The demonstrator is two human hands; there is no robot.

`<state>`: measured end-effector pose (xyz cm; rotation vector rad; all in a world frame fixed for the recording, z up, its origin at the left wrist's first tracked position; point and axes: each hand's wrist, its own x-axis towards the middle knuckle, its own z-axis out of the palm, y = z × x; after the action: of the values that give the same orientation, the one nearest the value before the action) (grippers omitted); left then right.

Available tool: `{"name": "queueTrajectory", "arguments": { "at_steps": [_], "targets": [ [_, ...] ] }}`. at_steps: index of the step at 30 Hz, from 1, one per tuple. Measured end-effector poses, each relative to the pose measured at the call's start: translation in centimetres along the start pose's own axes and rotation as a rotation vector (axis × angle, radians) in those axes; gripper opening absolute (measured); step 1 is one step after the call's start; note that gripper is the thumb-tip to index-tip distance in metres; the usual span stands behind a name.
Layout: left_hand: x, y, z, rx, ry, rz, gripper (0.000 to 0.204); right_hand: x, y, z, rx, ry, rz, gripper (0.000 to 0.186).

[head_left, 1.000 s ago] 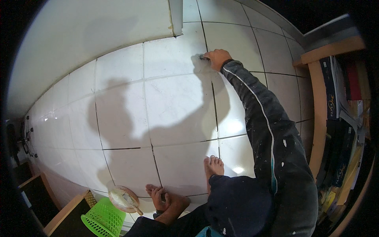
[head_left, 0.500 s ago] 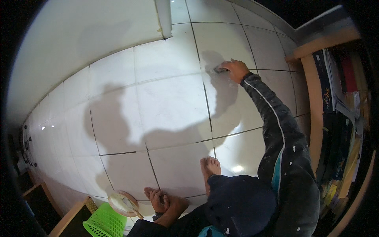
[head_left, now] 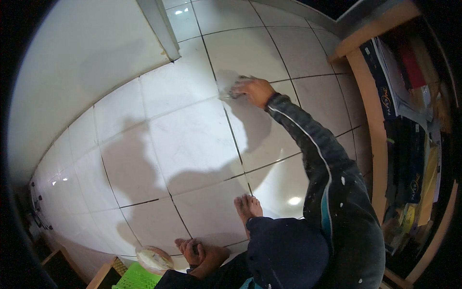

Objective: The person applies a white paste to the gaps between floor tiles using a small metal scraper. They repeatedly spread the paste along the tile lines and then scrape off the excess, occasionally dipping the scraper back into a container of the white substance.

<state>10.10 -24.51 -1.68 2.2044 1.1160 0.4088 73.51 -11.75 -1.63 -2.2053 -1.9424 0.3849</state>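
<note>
Your right hand (head_left: 255,90) curled on a small dark scraper (head_left: 234,95), pressed to the white floor tile (head_left: 192,139) at a grout line (head_left: 231,130) | your left hand (head_left: 204,254) flat on the floor, fingers spread, empty | shallow bowl (head_left: 153,259) beside it, green basket (head_left: 137,279) just below

Glossy glazed floor tiles (head_left: 192,144), a wooden shelf (head_left: 370,139), a green plastic basket (head_left: 137,280).
</note>
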Motion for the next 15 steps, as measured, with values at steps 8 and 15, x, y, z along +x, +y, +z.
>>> {"name": "queueTrajectory", "arguments": {
  "at_steps": [8,15],
  "targets": [
    [0.3,0.7,-0.5,0.005,0.002,-0.005,0.024,2.4,3.4,1.8,-0.029,-0.158,-0.186,0.038],
    [0.5,1.4,-0.1,-0.017,0.017,-0.007,0.024,-7.6,16.0,-1.4,-0.107,-0.230,0.072,0.039]
  ]
}}
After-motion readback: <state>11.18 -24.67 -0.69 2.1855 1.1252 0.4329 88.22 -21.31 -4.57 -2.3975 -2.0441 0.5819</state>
